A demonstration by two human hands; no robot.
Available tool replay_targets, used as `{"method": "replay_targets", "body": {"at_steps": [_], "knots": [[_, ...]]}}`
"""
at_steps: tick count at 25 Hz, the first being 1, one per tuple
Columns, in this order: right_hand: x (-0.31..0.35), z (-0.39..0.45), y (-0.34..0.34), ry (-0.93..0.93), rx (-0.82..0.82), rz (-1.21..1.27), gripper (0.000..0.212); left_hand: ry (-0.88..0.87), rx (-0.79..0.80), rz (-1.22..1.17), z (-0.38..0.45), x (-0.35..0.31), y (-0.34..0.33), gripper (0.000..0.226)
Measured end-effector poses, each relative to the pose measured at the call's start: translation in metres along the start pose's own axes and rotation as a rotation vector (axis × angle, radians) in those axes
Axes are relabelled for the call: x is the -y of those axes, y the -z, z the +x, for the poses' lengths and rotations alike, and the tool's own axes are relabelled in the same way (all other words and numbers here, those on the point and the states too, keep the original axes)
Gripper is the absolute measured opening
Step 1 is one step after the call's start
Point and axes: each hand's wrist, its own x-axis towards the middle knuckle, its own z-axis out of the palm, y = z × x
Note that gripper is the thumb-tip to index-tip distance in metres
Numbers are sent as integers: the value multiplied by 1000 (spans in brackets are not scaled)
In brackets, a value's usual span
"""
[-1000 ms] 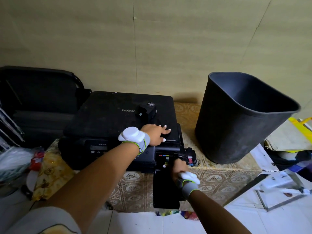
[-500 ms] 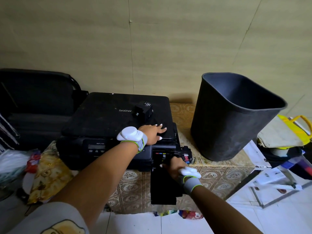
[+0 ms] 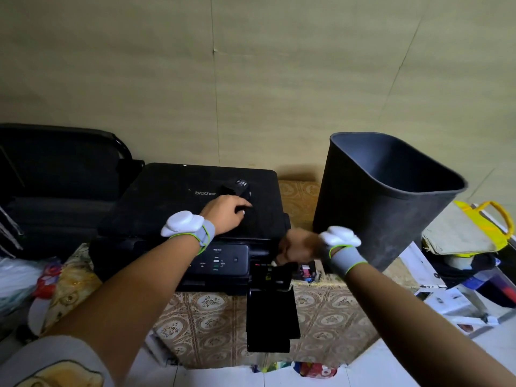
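A black Brother printer (image 3: 178,202) stands on a table covered with a patterned cloth (image 3: 329,314). A small black cartridge (image 3: 237,187) lies on its lid. My left hand (image 3: 224,215) is on the lid with its fingers curled round the cartridge's near end. My right hand (image 3: 296,247) is blurred and hovers at the printer's front right corner with its fingers curled, just above the open ink compartment door (image 3: 275,275). Whether it holds anything is unclear. Coloured ink cartridges (image 3: 305,270) show beside the door.
A tall dark waste bin (image 3: 391,208) stands right of the printer, close to my right wrist. A black paper tray (image 3: 270,322) juts over the table's front edge. A black chair (image 3: 55,169) is at the left. A yellow-handled bag (image 3: 472,233) and papers lie at the right.
My left hand slid forward from lying flat on the lid to the cartridge and curled. My right hand rose from the lowered flap to the printer's front corner.
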Motion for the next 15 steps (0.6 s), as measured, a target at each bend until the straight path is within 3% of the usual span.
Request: {"method": "replay_targets", "body": {"at_steps": [6,15], "knots": [[16,39,52,21,-378,100,42,85,-62,76,3,33,18,39],[54,105,52,-26,-534,94,85,150,-26,132,20,62,30,52]]}}
